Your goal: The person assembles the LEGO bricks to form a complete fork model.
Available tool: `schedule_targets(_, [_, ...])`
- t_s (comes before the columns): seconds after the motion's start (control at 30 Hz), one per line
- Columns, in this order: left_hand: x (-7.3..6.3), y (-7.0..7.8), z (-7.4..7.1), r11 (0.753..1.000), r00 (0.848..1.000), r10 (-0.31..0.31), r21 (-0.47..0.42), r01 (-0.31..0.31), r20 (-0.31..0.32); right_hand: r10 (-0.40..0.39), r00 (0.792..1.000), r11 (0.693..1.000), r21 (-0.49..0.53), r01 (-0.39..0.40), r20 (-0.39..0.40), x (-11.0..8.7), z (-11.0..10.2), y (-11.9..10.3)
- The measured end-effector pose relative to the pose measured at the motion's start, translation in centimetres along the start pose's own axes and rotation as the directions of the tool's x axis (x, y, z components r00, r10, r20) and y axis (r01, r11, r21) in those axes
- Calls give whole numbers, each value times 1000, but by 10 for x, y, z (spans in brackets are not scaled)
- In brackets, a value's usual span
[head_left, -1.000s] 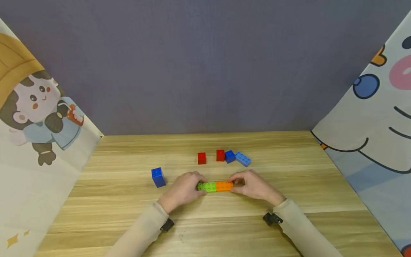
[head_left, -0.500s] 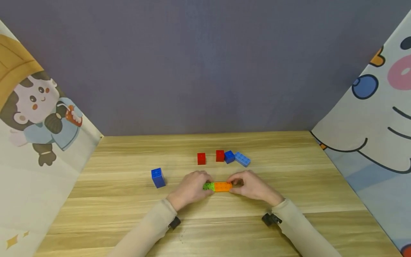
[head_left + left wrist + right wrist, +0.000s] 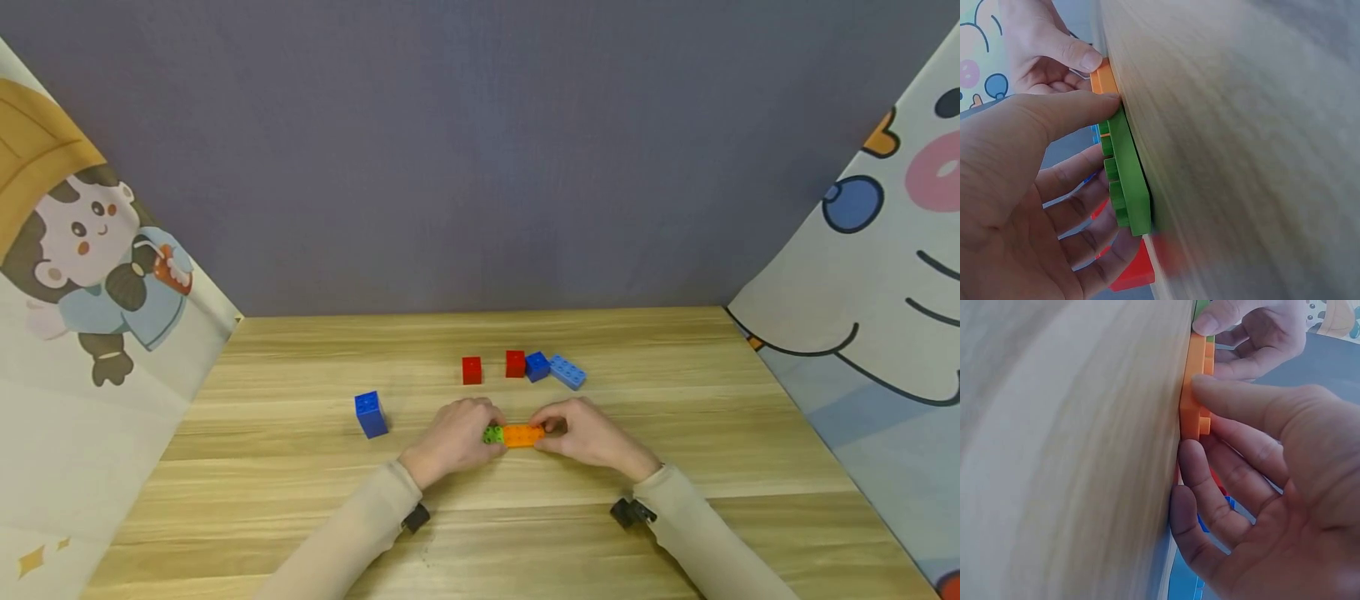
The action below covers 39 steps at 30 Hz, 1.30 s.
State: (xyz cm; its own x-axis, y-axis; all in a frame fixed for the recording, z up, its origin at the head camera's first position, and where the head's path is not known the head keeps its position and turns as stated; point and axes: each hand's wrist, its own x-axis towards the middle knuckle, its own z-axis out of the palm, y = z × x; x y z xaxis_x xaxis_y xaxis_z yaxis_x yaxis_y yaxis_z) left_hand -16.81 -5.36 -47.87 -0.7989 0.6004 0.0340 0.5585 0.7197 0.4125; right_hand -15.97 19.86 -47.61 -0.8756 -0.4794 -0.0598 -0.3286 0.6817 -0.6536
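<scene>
A green brick [image 3: 1130, 178] and an orange brick [image 3: 522, 435] lie end to end on the table, studs up. My left hand [image 3: 454, 437] pinches the green brick close to where the two meet, its thumb along the near side; in the head view it covers most of the green. At the orange brick's right end, my right hand [image 3: 591, 435] grips that brick between thumb and fingers. Each wrist view also shows the opposite hand beyond the bricks.
Behind the hands are two red bricks [image 3: 471, 371] [image 3: 515, 364], a small blue brick [image 3: 537, 367] and a long light-blue brick [image 3: 567, 372]. A tall blue block [image 3: 371, 414] stands left of my left hand. A grey wall [image 3: 480, 167] rises along the table's back edge.
My left hand has slid rightward along the green brick toward the orange one, covering more of the green. The right hand and the other bricks have hardly moved.
</scene>
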Motion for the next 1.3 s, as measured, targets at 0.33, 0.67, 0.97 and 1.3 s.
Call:
schedule_targets(0.33, [0,2,0,1000,1000,-8,-18,8,-5,-12,1000,999,38,12,6,1,-2,2])
schedule_targets(0.67, [-1,3,-1,1000,1000,-8,-15,8,2,-13,999,999,43,14,-31,6,-10,1])
schedule_targets(0.97, [-2,3,-2,1000,1000,-20,-16,20,7,25,994,999,25,-23,-105,17,-25,2])
schedule_targets(1.3, [-3,4,-4,1000,1000,-19,-24,20,16,77,974,997,45,-69,-215,33,-40,5])
